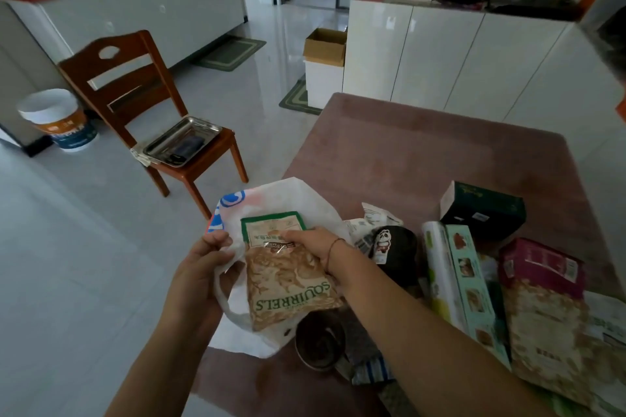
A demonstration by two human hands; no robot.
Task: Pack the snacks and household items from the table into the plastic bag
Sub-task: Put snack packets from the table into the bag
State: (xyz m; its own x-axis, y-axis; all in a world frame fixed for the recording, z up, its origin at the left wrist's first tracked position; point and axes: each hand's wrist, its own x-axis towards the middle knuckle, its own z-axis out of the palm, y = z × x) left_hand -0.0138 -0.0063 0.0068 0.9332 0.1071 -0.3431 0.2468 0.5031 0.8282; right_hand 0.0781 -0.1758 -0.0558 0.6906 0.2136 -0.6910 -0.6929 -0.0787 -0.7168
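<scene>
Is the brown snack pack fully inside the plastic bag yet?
No, partly in. The snack pack has its far end inside the bag; its printed near end sticks out. The right hand holds it.

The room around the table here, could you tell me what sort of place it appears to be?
Probably a home's living or dining area: a wooden chair on a tiled floor, white cabinets with clutter on top, and a doorway mat.

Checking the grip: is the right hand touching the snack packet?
Touching. The head view shows the right hand with fingers laid on the snack packet going into the plastic bag.
</scene>
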